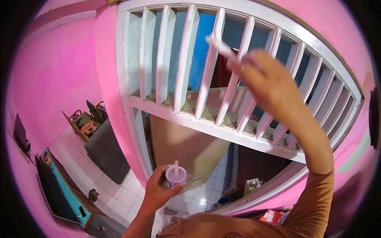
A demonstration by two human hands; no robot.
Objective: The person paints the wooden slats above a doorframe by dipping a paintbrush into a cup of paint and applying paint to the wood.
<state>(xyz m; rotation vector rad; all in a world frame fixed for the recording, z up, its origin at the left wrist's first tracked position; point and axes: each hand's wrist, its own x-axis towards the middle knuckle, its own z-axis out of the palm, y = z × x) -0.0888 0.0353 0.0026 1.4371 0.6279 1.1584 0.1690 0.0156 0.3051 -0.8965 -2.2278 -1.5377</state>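
My left hand (159, 185) is wrapped round a small pale-purple cup (176, 183), low in front of me. A light stick (176, 168) stands up out of the cup. Raised at the upper right, my right hand (264, 77) is closed on the handle of a paintbrush (220, 45). The brush is blurred, its whitish tip pointing up and left. That tip lies over one of the white upright slats (211, 63) of the vent above the doorway; whether it touches the slat I cannot tell.
A white frame beam (182, 116) runs under the slats. Below it stands a brown door (186, 139). Pink walls (63, 75) surround the opening. At the lower left are a dark grey sofa (107, 148), a wooden chair (75, 119) and a television (55, 190). A box (253, 184) sits lower right.
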